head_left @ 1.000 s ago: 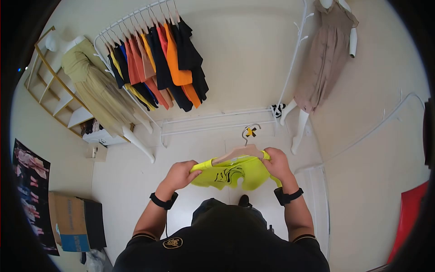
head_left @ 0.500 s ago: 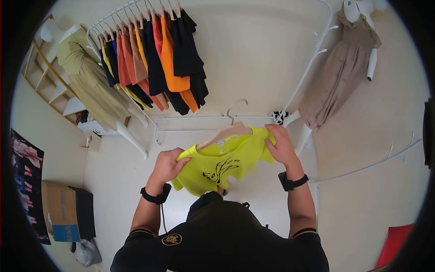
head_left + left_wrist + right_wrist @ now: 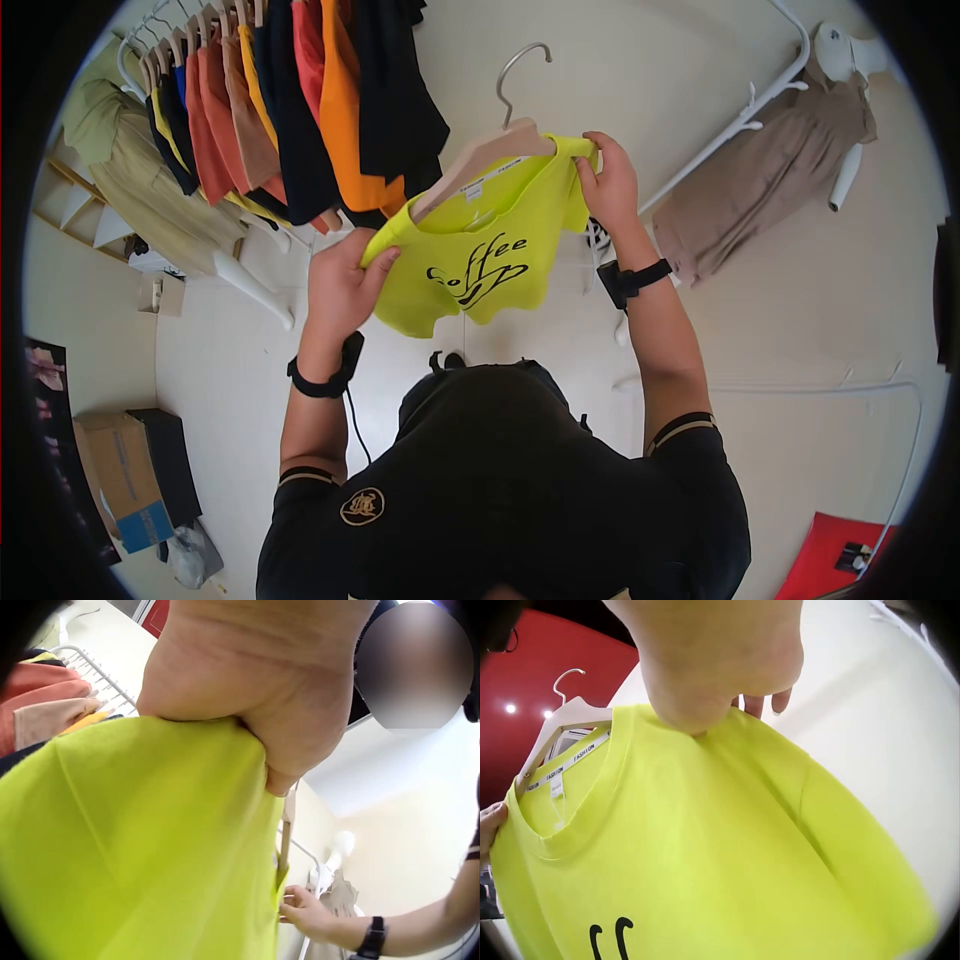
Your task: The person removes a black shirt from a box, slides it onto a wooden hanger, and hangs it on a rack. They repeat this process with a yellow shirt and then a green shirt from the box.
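Observation:
A neon yellow T-shirt (image 3: 470, 260) with black "Coffee" lettering hangs on a pale wooden hanger (image 3: 482, 158), whose metal hook points up. My left hand (image 3: 345, 278) grips the shirt's left shoulder, thumb on the front. At the other shoulder, my right hand (image 3: 608, 188) pinches the fabric near the hanger's end. The right wrist view shows the neckline of the T-shirt (image 3: 697, 825) with a white "FASHION" tape and a label inside. Seen from the left wrist, the left hand (image 3: 247, 690) bunches over the shoulder cloth.
Beyond the shirt, a white clothes rack (image 3: 130, 62) holds several garments on hangers, the black ones (image 3: 400, 110) nearest. Mannequins in a green dress (image 3: 150, 180) and a brown dress (image 3: 740, 180) stand either side. A cardboard box (image 3: 120, 460) sits on the floor at left.
Both hands have raised the T-shirt on its hanger up and forward, toward the rack. The shirt front has turned into fuller view, and the rack appears nearer.

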Demonstrator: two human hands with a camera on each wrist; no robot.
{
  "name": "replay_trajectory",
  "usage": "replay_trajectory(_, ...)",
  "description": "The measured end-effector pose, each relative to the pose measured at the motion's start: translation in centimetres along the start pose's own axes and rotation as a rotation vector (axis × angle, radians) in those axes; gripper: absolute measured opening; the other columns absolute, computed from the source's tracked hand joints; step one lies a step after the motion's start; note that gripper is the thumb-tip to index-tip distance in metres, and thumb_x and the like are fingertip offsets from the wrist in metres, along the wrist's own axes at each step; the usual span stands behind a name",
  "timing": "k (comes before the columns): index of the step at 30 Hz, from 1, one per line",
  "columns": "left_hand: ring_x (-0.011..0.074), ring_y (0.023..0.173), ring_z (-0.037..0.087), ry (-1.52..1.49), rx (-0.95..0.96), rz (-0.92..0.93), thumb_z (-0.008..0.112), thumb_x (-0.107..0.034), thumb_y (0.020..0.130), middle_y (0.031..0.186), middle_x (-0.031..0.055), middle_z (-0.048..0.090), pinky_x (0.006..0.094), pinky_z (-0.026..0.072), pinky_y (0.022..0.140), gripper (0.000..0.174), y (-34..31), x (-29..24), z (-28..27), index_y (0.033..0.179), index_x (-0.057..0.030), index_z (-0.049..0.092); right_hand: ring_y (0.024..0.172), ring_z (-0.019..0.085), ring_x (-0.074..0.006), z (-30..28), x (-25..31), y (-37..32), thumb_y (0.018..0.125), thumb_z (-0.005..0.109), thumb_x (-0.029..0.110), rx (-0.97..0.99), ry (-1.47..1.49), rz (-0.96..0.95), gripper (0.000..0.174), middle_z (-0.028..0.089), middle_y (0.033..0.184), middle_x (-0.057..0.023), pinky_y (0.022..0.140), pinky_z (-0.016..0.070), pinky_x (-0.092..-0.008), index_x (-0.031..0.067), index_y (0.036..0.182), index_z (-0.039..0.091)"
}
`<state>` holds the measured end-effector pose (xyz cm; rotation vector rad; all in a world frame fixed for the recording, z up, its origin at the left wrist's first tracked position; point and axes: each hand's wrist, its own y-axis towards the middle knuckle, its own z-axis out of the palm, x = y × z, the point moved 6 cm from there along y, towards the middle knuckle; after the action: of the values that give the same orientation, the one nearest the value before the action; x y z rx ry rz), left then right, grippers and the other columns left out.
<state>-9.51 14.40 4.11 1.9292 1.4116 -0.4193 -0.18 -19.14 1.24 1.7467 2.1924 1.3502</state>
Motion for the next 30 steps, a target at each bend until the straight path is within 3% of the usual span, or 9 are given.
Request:
replay_trajectory(5,0.0342,0.064,0.060,0.025,-0.055,0.043,0.064,-0.020,0.083,0.069,0.0152,0.060,0.0380,0.0473,0.056,0.018,3.7,-3.3,-0.1,0.094,-0.0060,0.061,0.103,0.057,-0.0345,3.7,-2.1,7.8,0.082,0.060,0.007,-0.048,0.173,-0.062,0.034,0.060,0.111,-0.0166,0.087,0.0464,-0.0392,0.0038,0.115,0.053)
replay_trajectory(10,0.0346,0.063,0.060,0.072,-0.050,-0.054,0.057,-0.016,0.086,0.071,0.0160,0.062,0.0398,0.0462,0.056,0.024,7.1,-5.9,0.9,0.106,-0.0034,0.055,0.106,0.057,-0.0335,7.5,-2.8,15.8,0.084,0.057,0.003,-0.038,0.307,-0.183,0.034,0.059,0.115,-0.0159,0.087,0.0473,-0.0376,0.0054,0.118,0.052)
replay_trajectory(20,0.0365,0.066,0.061,0.063,-0.468,-0.134,0.052,-0.013,0.089,0.071,0.0193,0.059,0.0379,0.0463,0.058,0.020,15.8,-9.3,-1.4,0.105,-0.0007,0.055,0.105,0.052,-0.0303,14.2,-2.0,30.2,0.084,0.056,0.002,-0.093,0.788,-0.332,0.030,0.054,0.111,-0.0155,0.092,0.0413,-0.0338,0.0009,0.113,0.051)
replay_trajectory(27,0.0373,0.076,0.060,0.313,-0.541,-0.136,0.051,-0.019,0.091,0.077,0.0200,0.061,0.0421,0.0465,0.068,0.025,21.2,-9.0,-2.0,0.106,-0.0004,0.054,0.102,0.056,-0.0265,21.5,-1.5,37.3,0.084,0.058,0.010,0.034,0.900,-0.262,0.031,0.059,0.109,-0.0140,0.089,0.0434,-0.0341,0.0026,0.114,0.052)
replay_trajectory(30,0.0370,0.075,0.061,0.332,-0.516,-0.225,0.051,-0.021,0.090,0.076,0.0190,0.062,0.0425,0.0471,0.067,0.026,22.2,-8.1,-0.7,0.105,-0.0011,0.055,0.101,0.058,-0.0262,23.6,-1.7,37.8,0.085,0.057,0.012,0.115,0.914,-0.228,0.032,0.060,0.108,-0.0134,0.088,0.0442,-0.0343,0.0030,0.115,0.052)
